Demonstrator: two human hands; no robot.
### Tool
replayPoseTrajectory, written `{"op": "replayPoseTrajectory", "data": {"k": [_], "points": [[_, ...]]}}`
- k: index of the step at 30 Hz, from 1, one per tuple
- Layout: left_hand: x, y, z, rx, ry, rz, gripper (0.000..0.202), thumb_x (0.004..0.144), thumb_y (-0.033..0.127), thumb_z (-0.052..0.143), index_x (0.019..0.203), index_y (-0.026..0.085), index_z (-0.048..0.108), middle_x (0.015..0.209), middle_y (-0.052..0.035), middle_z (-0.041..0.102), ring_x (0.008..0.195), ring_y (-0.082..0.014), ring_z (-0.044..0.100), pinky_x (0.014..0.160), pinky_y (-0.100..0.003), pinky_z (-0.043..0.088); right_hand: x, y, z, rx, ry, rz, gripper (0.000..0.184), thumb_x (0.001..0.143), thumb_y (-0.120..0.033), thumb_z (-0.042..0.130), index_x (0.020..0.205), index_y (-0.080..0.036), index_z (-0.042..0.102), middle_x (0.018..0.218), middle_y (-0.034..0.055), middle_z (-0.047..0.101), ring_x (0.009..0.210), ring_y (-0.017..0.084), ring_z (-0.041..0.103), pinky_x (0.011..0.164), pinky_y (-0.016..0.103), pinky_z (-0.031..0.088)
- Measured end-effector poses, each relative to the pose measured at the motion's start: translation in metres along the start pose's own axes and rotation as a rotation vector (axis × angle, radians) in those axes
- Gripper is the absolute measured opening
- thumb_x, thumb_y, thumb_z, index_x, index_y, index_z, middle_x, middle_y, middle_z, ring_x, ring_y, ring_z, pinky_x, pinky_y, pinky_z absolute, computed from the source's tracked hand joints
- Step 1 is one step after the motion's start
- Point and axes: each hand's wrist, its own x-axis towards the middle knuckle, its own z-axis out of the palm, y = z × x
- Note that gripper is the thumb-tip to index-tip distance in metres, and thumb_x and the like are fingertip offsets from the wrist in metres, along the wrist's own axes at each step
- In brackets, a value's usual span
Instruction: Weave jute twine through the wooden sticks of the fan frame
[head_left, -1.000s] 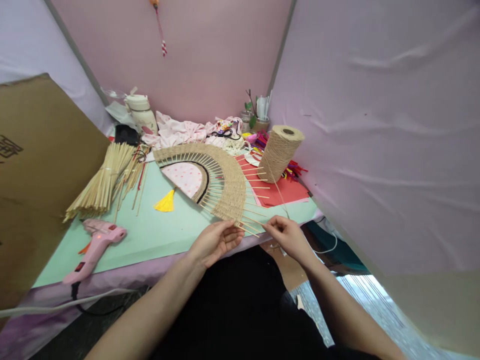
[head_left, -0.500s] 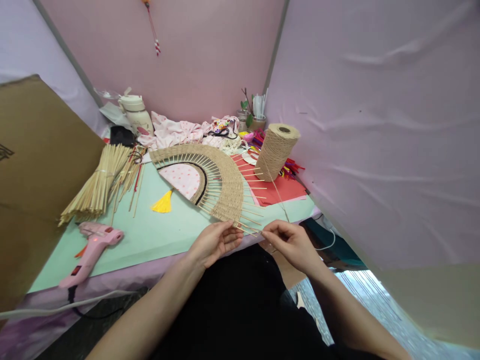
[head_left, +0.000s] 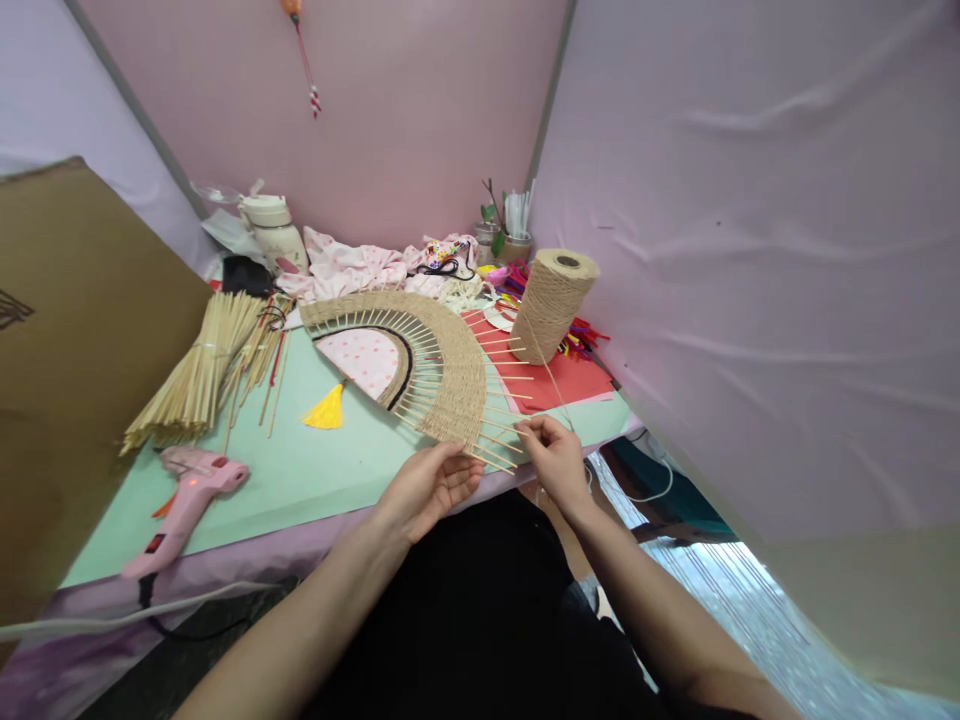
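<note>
A half-round woven fan of twine over thin sticks lies across the front of the table, with bare stick ends pointing right. My left hand grips its lower corner, thumb on top and fingers underneath. Beside the protruding sticks, my right hand is closed in a pinch on the twine, a thin strand that runs down from a large upright spool. The fan's centre is pink dotted cloth edged in black. A yellow tassel lies by its straight edge.
At left are a bundle of sticks, a pink glue gun with a cord, and a cardboard panel. Red paper lies beneath the spool. A bottle and crumpled cloth stand behind.
My right hand has moved up and slightly left along the stick ends, drawing the twine with it. My left hand keeps the fan's corner in nearly the same place.
</note>
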Motion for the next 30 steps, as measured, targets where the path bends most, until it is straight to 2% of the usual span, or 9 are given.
{"op": "replayPoseTrajectory", "data": {"k": [4,8,10,16,22,26,30], "points": [[0.0,0.0,0.0,-0.026,-0.007,-0.026,0.016,0.088,0.01,0.052,0.074,0.01,0.06,0.063,-0.0085,0.068,0.055,-0.0119,0.066,0.054,-0.019,0.057,0.006,0.005,0.012,0.034,-0.007,-0.012,0.029,0.079,-0.046,0.063,0.072,-0.018,0.062,0.059,-0.0021,0.052,0.055,0.012,0.041,0.055,0.026,0.033],[0.003,0.0,-0.003,-0.014,-0.081,-0.176,0.022,0.088,0.011,0.047,0.075,0.006,0.063,0.063,-0.0108,0.068,0.054,-0.0123,0.066,0.053,-0.019,0.056,0.008,0.007,0.015,0.024,-0.002,-0.029,0.027,0.078,-0.044,0.062,0.073,-0.018,0.063,0.061,-0.0014,0.056,0.056,0.013,0.044,0.055,0.026,0.035],[0.006,-0.001,-0.004,-0.012,-0.088,-0.206,0.023,0.088,0.009,0.045,0.074,0.005,0.063,0.063,-0.011,0.068,0.053,-0.0117,0.065,0.053,-0.019,0.056,0.01,0.006,0.015,0.018,0.006,-0.039,0.026,0.077,-0.043,0.062,0.072,-0.018,0.063,0.063,-0.0007,0.057,0.058,0.014,0.045,0.057,0.026,0.036],[0.011,-0.006,-0.005,0.005,-0.082,-0.12,0.02,0.086,0.014,0.052,0.07,0.01,0.063,0.063,-0.0078,0.067,0.053,-0.0104,0.063,0.053,-0.018,0.054,0.011,0.005,0.013,-0.032,-0.016,-0.024,0.029,0.078,-0.047,0.061,0.074,-0.018,0.063,0.06,-0.0014,0.054,0.057,0.013,0.042,0.055,0.026,0.035],[0.007,-0.011,-0.004,0.128,-0.193,-0.015,0.011,0.084,0.011,0.06,0.084,0.008,0.07,0.089,-0.0143,0.076,0.081,-0.0168,0.072,0.077,-0.024,0.059,0.006,0.006,0.003,-0.036,-0.027,-0.002,0.031,0.077,-0.049,0.062,0.073,-0.018,0.062,0.057,-0.0027,0.05,0.055,0.012,0.039,0.054,0.025,0.033],[0.005,-0.012,-0.004,0.156,-0.196,0.002,0.012,0.083,0.007,0.06,0.083,0.006,0.071,0.084,-0.0135,0.076,0.074,-0.0142,0.072,0.074,-0.021,0.059,0.002,0.008,-0.004,-0.044,-0.071,0.022,0.029,0.077,-0.046,0.063,0.074,-0.017,0.063,0.058,-0.0023,0.052,0.054,0.012,0.04,0.054,0.025,0.033],[0.005,-0.011,-0.002,0.09,-0.163,-0.019,0.014,0.085,0.009,0.056,0.087,0.007,0.07,0.081,-0.0136,0.076,0.071,-0.016,0.073,0.069,-0.023,0.06,0.001,0.009,-0.002,-0.063,-0.062,0.006,0.028,0.077,-0.045,0.062,0.072,-0.017,0.063,0.055,-0.004,0.049,0.052,0.012,0.039,0.053,0.025,0.032]]}}
